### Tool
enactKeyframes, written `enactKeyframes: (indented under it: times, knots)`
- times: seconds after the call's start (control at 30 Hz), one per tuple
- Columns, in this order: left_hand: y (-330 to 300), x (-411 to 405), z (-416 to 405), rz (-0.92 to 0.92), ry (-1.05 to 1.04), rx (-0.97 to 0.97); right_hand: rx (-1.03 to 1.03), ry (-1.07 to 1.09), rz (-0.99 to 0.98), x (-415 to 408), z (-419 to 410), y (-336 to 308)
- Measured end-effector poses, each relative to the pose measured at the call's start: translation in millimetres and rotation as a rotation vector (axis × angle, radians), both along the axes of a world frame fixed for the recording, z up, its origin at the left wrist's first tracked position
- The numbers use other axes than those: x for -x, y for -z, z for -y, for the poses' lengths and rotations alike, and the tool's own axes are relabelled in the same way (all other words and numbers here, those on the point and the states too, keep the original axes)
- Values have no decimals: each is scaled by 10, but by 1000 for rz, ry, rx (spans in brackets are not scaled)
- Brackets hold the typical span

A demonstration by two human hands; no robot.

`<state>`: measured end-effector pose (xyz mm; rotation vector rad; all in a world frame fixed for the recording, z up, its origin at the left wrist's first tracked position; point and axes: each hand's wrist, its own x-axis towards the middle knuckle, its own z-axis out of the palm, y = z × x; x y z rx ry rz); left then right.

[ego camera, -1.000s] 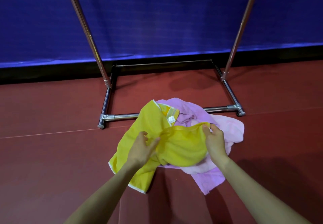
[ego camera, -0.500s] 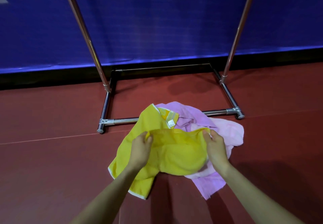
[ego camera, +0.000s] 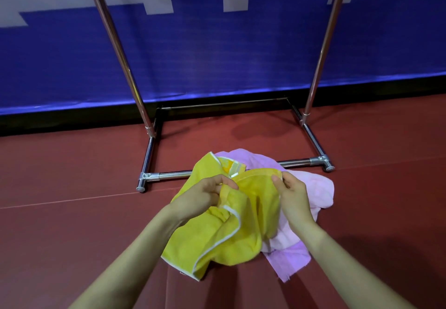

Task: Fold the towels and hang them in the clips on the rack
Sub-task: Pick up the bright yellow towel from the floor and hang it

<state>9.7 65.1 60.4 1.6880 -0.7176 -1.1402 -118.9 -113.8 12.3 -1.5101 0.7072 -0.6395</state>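
A yellow towel [ego camera: 224,236] with white edging is bunched over a pink towel [ego camera: 316,193] on the red floor. My left hand [ego camera: 202,195] pinches the yellow towel's top edge at its left. My right hand [ego camera: 293,195] pinches the same edge further right. The edge is lifted a little between both hands. The metal rack [ego camera: 149,154] stands just behind the towels, with two uprights rising out of view. The rack's top bar and its clips are out of the frame.
The rack's base bar [ego camera: 301,162] runs along the floor partly under the towels, with feet at both front corners. A blue and white banner wall [ego camera: 217,55] closes off the back. Red floor [ego camera: 60,224] spreads left and right.
Both hands have raised the yellow towel's edge and drawn closer together. The towel's lower part now hangs bunched towards me, showing its white hem. The view has tilted up slightly.
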Motion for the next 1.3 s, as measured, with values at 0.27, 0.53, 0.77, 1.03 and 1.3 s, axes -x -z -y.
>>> enactKeyframes:
  times: [0.27, 0.53, 0.77, 1.03, 1.3]
  knots:
    - [-77, 209, 132, 727, -56, -31, -82, -22, 85, 3, -128, -237]
    - [-118, 278, 188, 725, -70, 65, -95, -71, 91, 81, -178, -394]
    - [-103, 283, 233, 673, -232, 69, -160, -193, 97, 112, -170, -477]
    - [-164, 244, 236, 664, -284, 138, -197, -293, 46, 27, -199, -490]
    - [-1124, -204, 254, 743, -371, 181, -168, -275, 136, -418, -32, -1473]
